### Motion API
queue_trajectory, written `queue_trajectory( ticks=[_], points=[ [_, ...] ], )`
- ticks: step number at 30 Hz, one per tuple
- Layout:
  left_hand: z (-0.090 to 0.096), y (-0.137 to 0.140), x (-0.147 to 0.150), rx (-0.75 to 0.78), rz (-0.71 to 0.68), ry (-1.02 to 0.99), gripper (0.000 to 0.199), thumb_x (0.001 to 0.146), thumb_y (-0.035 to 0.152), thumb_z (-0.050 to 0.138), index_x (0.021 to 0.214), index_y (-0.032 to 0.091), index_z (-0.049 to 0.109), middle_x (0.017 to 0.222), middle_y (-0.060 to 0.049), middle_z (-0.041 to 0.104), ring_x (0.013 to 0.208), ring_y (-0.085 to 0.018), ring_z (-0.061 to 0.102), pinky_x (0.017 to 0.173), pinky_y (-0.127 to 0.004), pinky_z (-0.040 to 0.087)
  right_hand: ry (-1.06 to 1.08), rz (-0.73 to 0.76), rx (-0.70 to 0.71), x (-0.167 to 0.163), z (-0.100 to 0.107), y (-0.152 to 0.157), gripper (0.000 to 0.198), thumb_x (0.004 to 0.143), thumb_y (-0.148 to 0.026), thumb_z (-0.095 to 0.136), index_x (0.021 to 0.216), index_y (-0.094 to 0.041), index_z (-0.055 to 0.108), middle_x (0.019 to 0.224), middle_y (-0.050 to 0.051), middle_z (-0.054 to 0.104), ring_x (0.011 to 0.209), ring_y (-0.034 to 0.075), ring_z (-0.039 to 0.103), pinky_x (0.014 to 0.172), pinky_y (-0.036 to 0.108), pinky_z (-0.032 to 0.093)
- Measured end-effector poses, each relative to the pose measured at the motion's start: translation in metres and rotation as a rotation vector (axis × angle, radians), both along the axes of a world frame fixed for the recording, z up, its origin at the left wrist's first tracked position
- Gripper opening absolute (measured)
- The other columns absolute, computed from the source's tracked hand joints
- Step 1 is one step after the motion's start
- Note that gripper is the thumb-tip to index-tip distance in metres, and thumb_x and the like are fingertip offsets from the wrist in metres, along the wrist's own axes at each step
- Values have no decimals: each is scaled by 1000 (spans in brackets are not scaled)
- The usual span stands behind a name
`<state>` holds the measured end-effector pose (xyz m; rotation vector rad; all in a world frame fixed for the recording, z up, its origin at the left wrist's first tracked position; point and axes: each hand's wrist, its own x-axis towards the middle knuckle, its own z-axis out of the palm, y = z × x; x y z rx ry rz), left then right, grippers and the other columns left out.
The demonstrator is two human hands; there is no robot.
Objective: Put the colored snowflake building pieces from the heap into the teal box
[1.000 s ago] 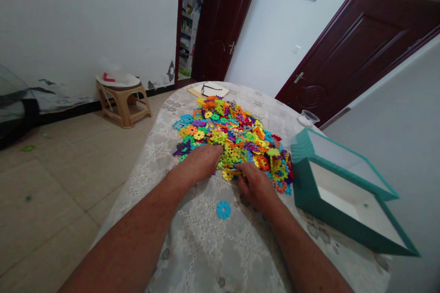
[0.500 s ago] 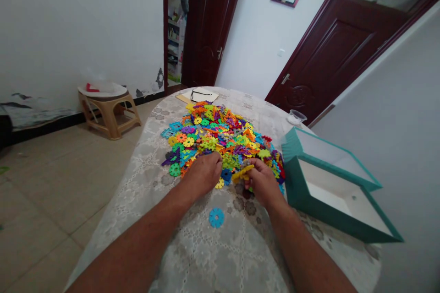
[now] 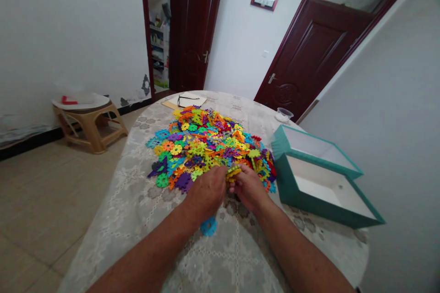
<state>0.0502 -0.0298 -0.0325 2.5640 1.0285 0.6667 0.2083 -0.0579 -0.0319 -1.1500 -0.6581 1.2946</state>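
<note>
My right hand (image 3: pixel 250 188) pinches yellow snowflake discs (image 3: pixel 233 173), notched plastic building pieces stacked or joined together. Right beside them is my left hand (image 3: pixel 209 189), its fingers curled closed; whatever lies between those fingers is hidden. Both hands are at the near edge of a big multicoloured pile of snowflake discs (image 3: pixel 206 146) on the table. A single blue disc (image 3: pixel 208 226) lies on the cloth just below my left wrist, partly covered by it.
A teal box (image 3: pixel 321 208) with a white inside stands right of the pile, another teal box part (image 3: pixel 314 144) behind it. Glasses (image 3: pixel 187 99) rest on papers at the far edge, near a clear plastic container (image 3: pixel 284 113). The tablecloth (image 3: pixel 137 219) is patterned.
My hands have come together, the left moving right toward the yellow discs in my right hand. The camera view has shifted slightly, and my left wrist now overlaps the lone blue disc.
</note>
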Motion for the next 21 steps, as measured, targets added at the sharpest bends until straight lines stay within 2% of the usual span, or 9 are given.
queue_trajectory(
  ticks=[5,8,12,15,18,21],
  points=[
    [-4,2,0,119,-100,-75,30,105,21,40,128,20,58,122,-13,71,115,-26,67,99,-40,54,21,-28,30,0,-1,2,30,63,-25,81,86,-20,63,66,-4,63,50,9,55,43,19,49],
    [-4,3,-1,78,-24,-91,30,107,25,40,130,20,57,114,-11,74,107,-24,71,91,-36,56,-7,-38,43,-2,-1,2,30,64,-26,80,89,-19,64,73,-2,67,50,9,56,43,20,49],
    [5,4,-4,30,70,-133,24,107,29,38,115,21,59,107,-12,75,98,-24,73,84,-34,53,-1,-47,50,-3,1,2,30,65,-28,81,90,-20,64,76,-2,67,53,9,57,46,20,50],
    [16,6,-7,-101,153,-222,18,106,35,41,101,24,55,94,-9,76,90,-24,74,81,-35,52,-16,-86,42,1,2,3,32,65,-32,82,89,-20,65,74,-3,65,53,9,55,46,20,50],
    [23,12,-11,-357,198,-386,21,105,42,40,92,27,46,82,-2,76,80,-22,75,76,-33,54,-85,-127,57,7,4,2,32,67,-35,83,89,-21,65,73,-5,63,51,8,52,44,20,48],
    [24,17,-14,-523,182,-469,24,104,45,41,89,27,42,82,0,74,77,-21,74,68,-30,54,-109,-32,85,7,6,0,32,70,-37,84,91,-21,66,75,-4,65,52,9,53,43,21,47]
  ],
)
